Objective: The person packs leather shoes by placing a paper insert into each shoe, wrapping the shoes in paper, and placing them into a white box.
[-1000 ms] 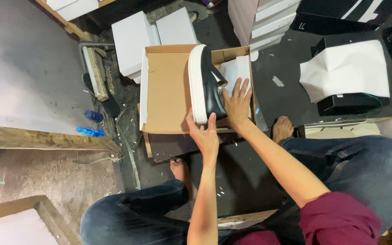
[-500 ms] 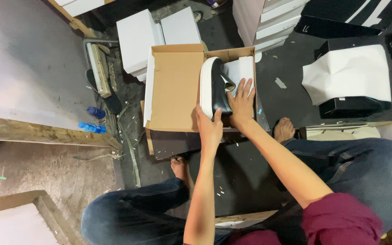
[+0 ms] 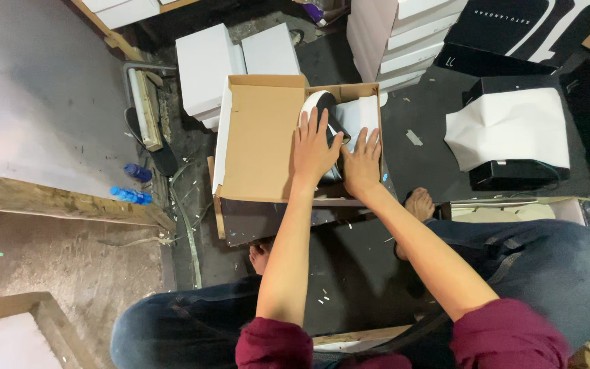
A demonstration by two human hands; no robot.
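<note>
Cardboard shoebox (image 3: 261,137) lies open on the floor, white boxes (image 3: 206,65) stacked behind it. Left hand (image 3: 313,152), fingers spread flat, presses the black, white-soled shoe (image 3: 322,109) inside. Right hand (image 3: 362,162) rests open beside it, on white paper (image 3: 360,113).

Seen from above, a person sits with both arms stretched forward over an open cardboard shoebox (image 3: 261,137). The left hand (image 3: 313,152) lies flat, fingers spread, on a black shoe with a white sole (image 3: 322,113) that sits in the right part of the box. The right hand (image 3: 362,162) rests just beside it, at the edge of the shoe, touching white wrapping paper (image 3: 360,113). The brown lid of the box stands open to the left. Behind the box are stacked white boxes (image 3: 206,65). On the right, a black box with white paper (image 3: 507,130) lies on the dark floor. Two blue bottles (image 3: 131,184) lie at the left. The person wears blue jeans and dark red sleeves; bare feet show below the box.
</note>
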